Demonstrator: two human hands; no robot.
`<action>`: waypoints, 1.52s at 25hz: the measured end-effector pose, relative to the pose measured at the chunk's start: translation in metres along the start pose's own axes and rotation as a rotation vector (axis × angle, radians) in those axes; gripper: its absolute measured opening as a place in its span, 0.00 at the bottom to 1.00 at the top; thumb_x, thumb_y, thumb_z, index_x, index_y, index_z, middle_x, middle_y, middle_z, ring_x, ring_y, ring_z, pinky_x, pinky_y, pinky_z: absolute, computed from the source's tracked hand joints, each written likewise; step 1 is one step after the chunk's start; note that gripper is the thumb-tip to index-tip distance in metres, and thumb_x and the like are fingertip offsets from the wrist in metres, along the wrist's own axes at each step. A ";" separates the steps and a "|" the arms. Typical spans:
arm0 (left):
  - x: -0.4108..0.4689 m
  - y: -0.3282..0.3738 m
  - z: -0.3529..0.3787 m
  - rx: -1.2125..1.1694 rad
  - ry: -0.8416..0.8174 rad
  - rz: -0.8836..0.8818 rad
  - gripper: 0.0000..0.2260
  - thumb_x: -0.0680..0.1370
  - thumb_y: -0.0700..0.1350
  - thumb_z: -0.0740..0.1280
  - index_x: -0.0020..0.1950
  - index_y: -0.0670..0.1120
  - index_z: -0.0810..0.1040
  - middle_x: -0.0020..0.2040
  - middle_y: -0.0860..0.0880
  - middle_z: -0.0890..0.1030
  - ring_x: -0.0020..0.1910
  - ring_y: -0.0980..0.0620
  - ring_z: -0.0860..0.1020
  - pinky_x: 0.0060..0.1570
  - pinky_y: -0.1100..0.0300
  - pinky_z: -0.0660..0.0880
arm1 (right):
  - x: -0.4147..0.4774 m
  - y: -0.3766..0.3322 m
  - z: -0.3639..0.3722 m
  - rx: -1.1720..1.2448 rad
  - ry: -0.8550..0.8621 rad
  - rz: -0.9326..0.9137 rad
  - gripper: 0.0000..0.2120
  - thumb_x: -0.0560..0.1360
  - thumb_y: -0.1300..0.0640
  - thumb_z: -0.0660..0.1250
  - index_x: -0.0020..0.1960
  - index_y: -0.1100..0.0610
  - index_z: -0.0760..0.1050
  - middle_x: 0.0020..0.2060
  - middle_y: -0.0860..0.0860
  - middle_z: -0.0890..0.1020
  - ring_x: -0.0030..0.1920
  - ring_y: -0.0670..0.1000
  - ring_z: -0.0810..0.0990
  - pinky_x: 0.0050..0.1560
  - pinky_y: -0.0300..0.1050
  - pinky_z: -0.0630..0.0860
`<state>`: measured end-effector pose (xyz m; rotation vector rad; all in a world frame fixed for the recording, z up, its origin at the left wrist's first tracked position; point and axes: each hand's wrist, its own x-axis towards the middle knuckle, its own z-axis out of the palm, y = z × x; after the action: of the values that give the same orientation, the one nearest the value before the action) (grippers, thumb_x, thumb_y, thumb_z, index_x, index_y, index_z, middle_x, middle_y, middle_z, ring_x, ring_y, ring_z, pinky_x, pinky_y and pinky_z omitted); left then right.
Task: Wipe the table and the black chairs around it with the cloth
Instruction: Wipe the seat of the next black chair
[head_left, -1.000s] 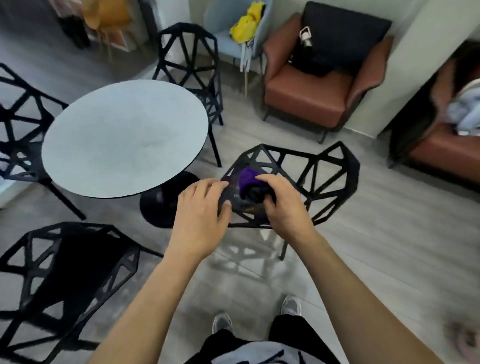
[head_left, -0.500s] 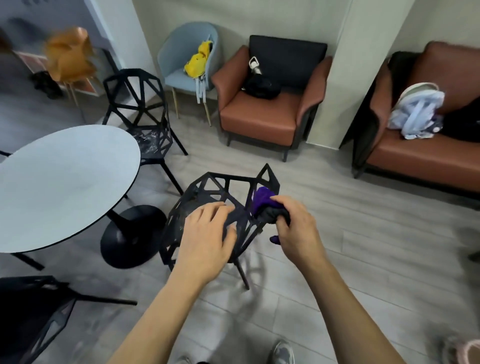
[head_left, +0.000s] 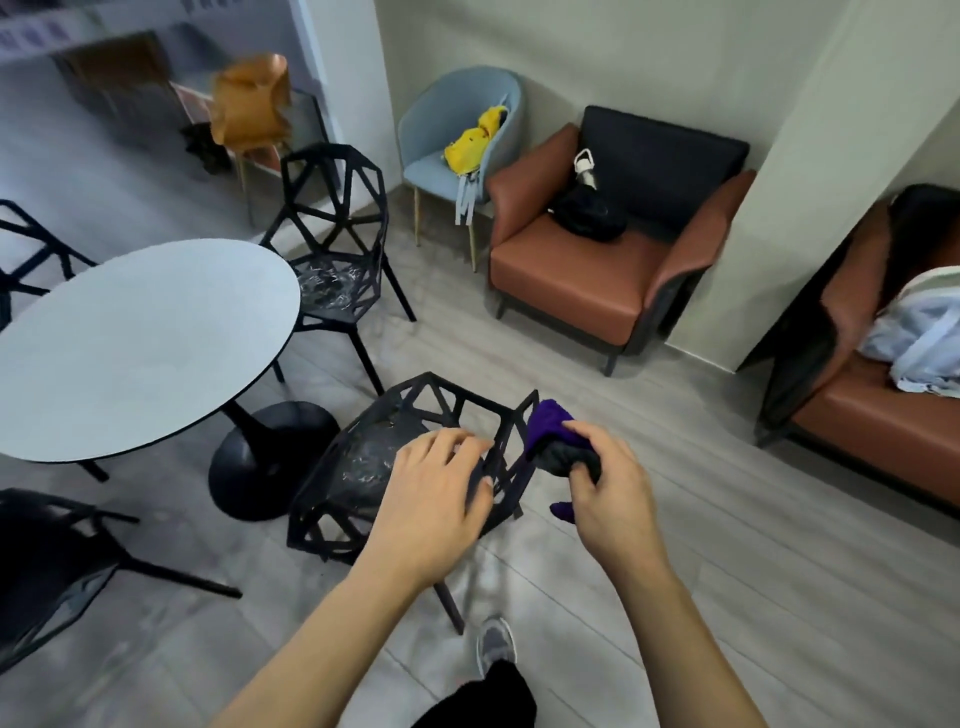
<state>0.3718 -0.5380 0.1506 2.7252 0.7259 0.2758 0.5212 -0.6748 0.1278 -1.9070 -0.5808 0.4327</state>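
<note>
Left hand (head_left: 436, 499): I have it gripping the top rail of the nearest black chair (head_left: 363, 467), with the fingers over the far side and the thumb on the near side. Right hand (head_left: 613, 499): closed around the bunched purple-and-grey cloth (head_left: 550, 434), which touches the right corner of that chair's backrest. The round table (head_left: 130, 338) stands to the left, apart from the cloth.

Procedure:
1. Brace the chair with the left hand.
2. Draw the cloth along each strut of the open lattice, wrapping it round the bar.
3. Keep loose fabric clear of the openings, where I judge it would snag.
</note>
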 end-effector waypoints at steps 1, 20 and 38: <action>0.014 0.001 0.003 -0.003 0.011 -0.016 0.22 0.79 0.56 0.53 0.68 0.53 0.74 0.67 0.54 0.75 0.69 0.51 0.70 0.69 0.54 0.64 | 0.017 -0.002 -0.003 -0.012 -0.017 -0.012 0.26 0.79 0.67 0.59 0.62 0.38 0.75 0.55 0.32 0.71 0.55 0.49 0.79 0.43 0.47 0.84; 0.264 0.003 0.030 -0.010 0.183 -0.468 0.23 0.79 0.55 0.57 0.74 0.52 0.70 0.74 0.49 0.69 0.75 0.47 0.66 0.72 0.50 0.64 | 0.320 -0.053 -0.011 -0.131 -0.419 -0.319 0.22 0.79 0.71 0.60 0.66 0.52 0.76 0.59 0.47 0.73 0.55 0.41 0.75 0.40 0.19 0.69; 0.259 0.020 0.117 -0.257 0.501 -1.566 0.24 0.83 0.55 0.58 0.79 0.55 0.63 0.79 0.52 0.62 0.78 0.50 0.60 0.77 0.53 0.58 | 0.424 -0.045 0.135 -0.292 -1.376 -0.718 0.25 0.78 0.68 0.62 0.62 0.39 0.74 0.58 0.40 0.74 0.56 0.41 0.76 0.57 0.40 0.76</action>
<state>0.6325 -0.4499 0.0752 1.1732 2.3615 0.5485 0.7858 -0.3144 0.1030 -1.2474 -2.2004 1.1895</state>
